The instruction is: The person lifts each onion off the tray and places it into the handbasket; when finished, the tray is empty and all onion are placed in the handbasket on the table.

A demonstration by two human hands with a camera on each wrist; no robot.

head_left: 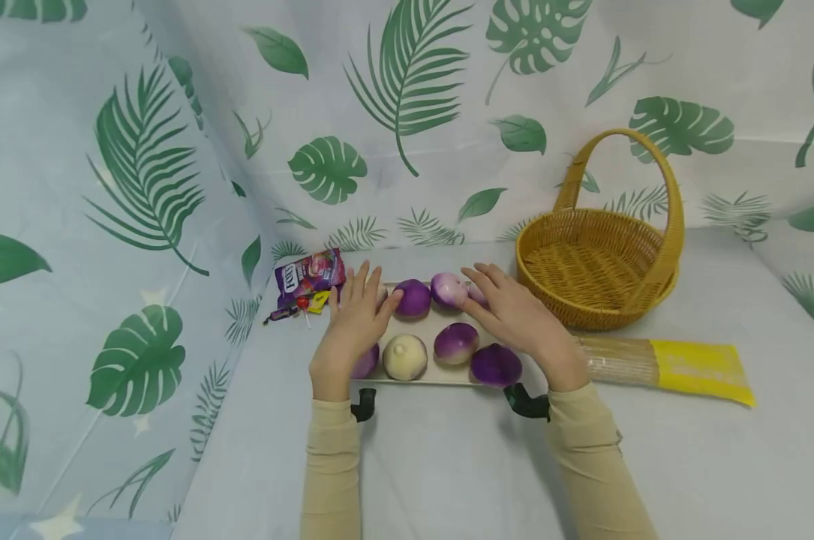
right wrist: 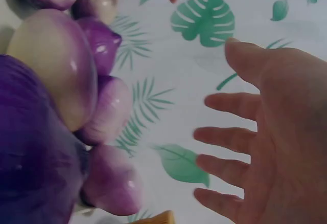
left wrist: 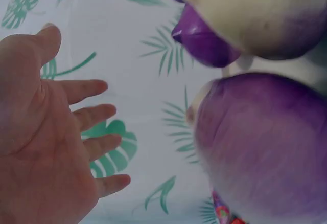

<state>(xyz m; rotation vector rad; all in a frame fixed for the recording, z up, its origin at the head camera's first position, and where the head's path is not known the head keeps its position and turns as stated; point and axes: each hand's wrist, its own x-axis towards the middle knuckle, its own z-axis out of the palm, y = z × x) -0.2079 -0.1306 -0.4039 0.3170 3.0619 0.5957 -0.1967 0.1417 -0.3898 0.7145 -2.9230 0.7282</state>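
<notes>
Several purple and white turnips lie in two rows on a pale rectangular tray (head_left: pixel 440 377). Among them are a mostly white one (head_left: pixel 405 358), a two-tone one (head_left: pixel 456 343) and a dark purple one (head_left: pixel 496 365). Above the tray's left end is my left hand (head_left: pixel 355 326), palm down with fingers extended; it partly hides turnips there. My right hand (head_left: pixel 518 319) spreads over the right end, hiding part of a pale turnip. Each wrist view shows an empty palm, the left (left wrist: pixel 51 127) and right (right wrist: pixel 276 142) both apart from the turnips.
A purple candy bag (head_left: pixel 308 276), a red lollipop (head_left: pixel 302 303) and small wrapped sweets lie left of the tray. To the right stand a wicker basket (head_left: pixel 589 319) with a tall handle and a yellow-ended pack of long thin noodles (head_left: pixel 700 367). Leaf-patterned cloth rises behind.
</notes>
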